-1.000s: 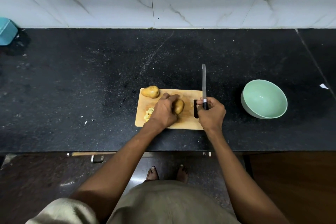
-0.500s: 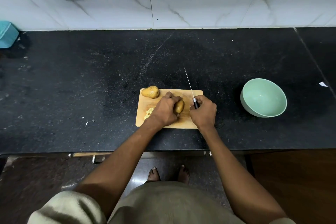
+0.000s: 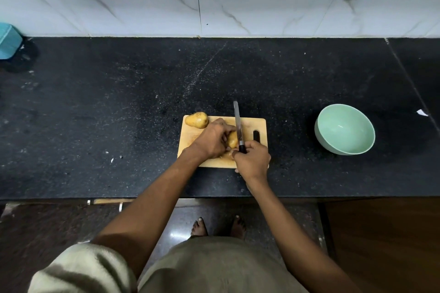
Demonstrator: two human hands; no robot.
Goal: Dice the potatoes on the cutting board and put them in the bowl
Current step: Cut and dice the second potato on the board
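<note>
A small wooden cutting board (image 3: 259, 126) lies on the black counter. My left hand (image 3: 212, 140) grips a potato (image 3: 232, 139) in the board's middle. My right hand (image 3: 252, 162) holds a knife (image 3: 237, 123) by its dark handle, blade pointing away from me and lying along the potato's right side. A whole potato (image 3: 197, 120) sits on the board's far left corner. The diced pieces are hidden under my left hand. A pale green bowl (image 3: 344, 129) stands to the right of the board, with nothing in it.
The black counter (image 3: 119, 114) runs wide to both sides, with a few small potato scraps (image 3: 116, 158) left of the board. A teal container (image 3: 8, 40) sits at the far left by the marble wall. A white scrap (image 3: 422, 112) lies right of the bowl.
My right hand has brought the knife leftward from the board's right edge onto the held potato, and the blade now lies against it. My left hand stays on the potato.
</note>
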